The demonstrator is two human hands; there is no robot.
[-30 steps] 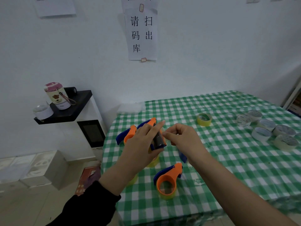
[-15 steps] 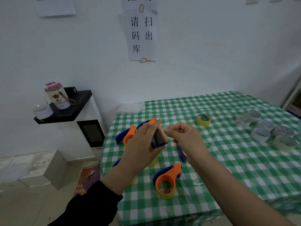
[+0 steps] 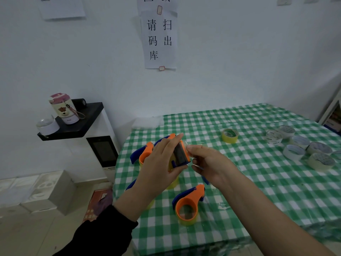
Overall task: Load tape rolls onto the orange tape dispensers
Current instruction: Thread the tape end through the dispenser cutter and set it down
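Left hand (image 3: pixel 158 163) grips the orange-and-blue plastic tape dispenser (image 3: pixel 178 156) above the green checked tablecloth (image 3: pixel 258 182); right hand (image 3: pixel 208 161) pinches its clear tape end (image 3: pixel 186 144).
Head view: over the last second the toothed cutter (image 3: pixel 185 153) has turned towards the camera, so threading looks nearly done.

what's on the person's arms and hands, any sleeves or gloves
The left hand and right hand are bare: no gloves, rings or watch show. A black sleeve covers the left arm, ending short of the wrist. The right forearm shows no sleeve.
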